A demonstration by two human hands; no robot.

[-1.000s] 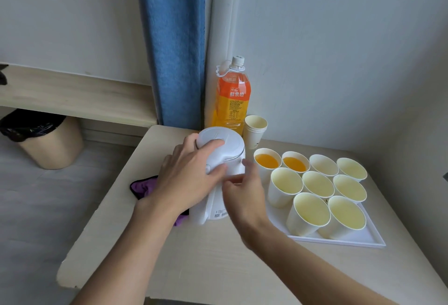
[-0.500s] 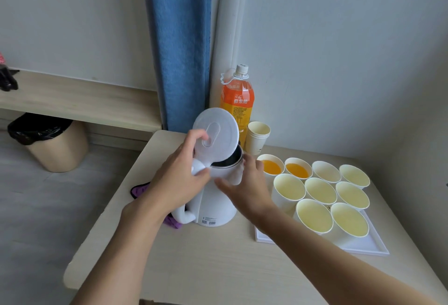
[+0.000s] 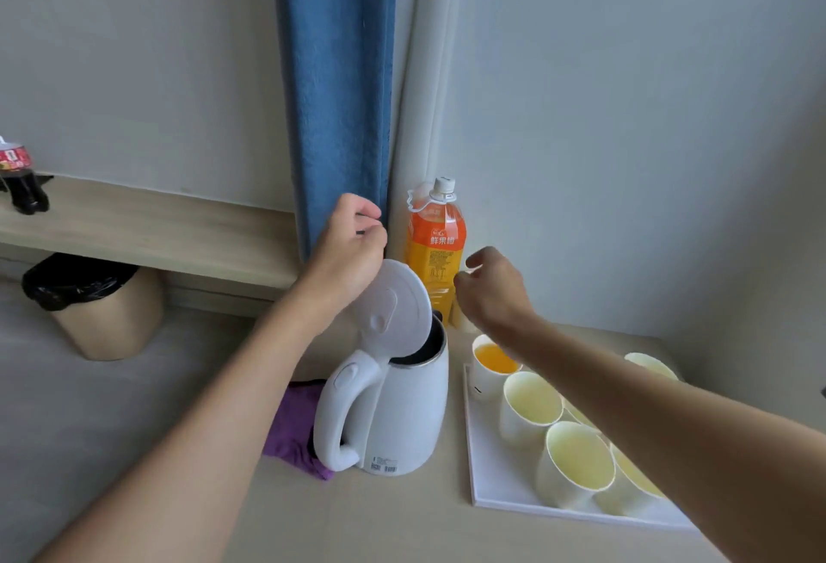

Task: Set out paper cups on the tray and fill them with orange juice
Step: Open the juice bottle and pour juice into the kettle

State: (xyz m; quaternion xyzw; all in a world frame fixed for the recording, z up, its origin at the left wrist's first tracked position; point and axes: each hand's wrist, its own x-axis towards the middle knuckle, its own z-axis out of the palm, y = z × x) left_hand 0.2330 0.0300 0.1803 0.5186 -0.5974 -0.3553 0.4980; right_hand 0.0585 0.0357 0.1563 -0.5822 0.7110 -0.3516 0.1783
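Observation:
A white tray (image 3: pixel 496 491) lies on the table at the right with several paper cups on it. One cup (image 3: pixel 491 368) at its far left corner holds orange juice; the nearer cups (image 3: pixel 576 459) look empty, and my right forearm hides others. The orange juice bottle (image 3: pixel 436 245), capped, stands against the wall behind a white kettle (image 3: pixel 393 410) whose lid stands open. My left hand (image 3: pixel 351 245) hovers above the lid with fingers loosely curled, holding nothing. My right hand (image 3: pixel 489 283) hangs in the air just right of the bottle, fingers loosely curled and empty.
A purple cloth (image 3: pixel 292 428) lies left of the kettle. A blue curtain (image 3: pixel 335 84) hangs behind. Left of the table stand a bin with a black bag (image 3: pixel 98 307) and a wooden ledge (image 3: pixel 147 227) carrying a dark soda bottle (image 3: pixel 20 182).
The kettle lid went from shut to fully open. Both hands let go of the kettle and rose, the right moving toward the juice bottle.

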